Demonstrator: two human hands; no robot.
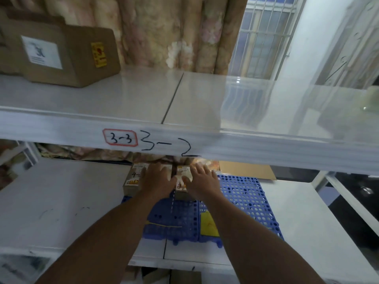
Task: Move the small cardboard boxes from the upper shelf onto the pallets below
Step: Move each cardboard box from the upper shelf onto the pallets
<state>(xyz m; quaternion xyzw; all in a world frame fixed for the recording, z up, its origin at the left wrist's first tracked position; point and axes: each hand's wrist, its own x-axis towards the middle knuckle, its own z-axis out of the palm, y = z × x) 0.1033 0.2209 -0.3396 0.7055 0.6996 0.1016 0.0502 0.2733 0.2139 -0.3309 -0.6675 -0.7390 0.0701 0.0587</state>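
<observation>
1. Two small boxes are already down. The left box (132,178) and the right box (182,182) sit side by side, a narrow gap between them, at the back edge of the blue pallets (242,197) on the lower shelf (61,201).
2. The left hand (155,179) lies flat across the left box's right half, fingers straight and spread. It presses or rests rather than grips.
3. The right hand (202,179) lies over the right box's right side, fingers straight, thumb on the box top. It too looks released, not clenched. Whether any fingertip hooks the far edge I cannot tell.
4. By my reading this is the set-down or squaring-up of the pair, with both boxes resting on the pallets.
5. The upper shelf (133,95) shows one brown box (61,56) at its left end, with a white label and a yellow sticker. It looks larger than the two below, and more cardboard shows behind it at the frame's edge. The rest of that shelf in view carries no small boxes.
6. So the work seems nearly done, unless that brown box counts or more boxes sit out of view to the left.
7. Most of the pallets remain free in front and to the right, apart from a yellow tag (209,224).
</observation>
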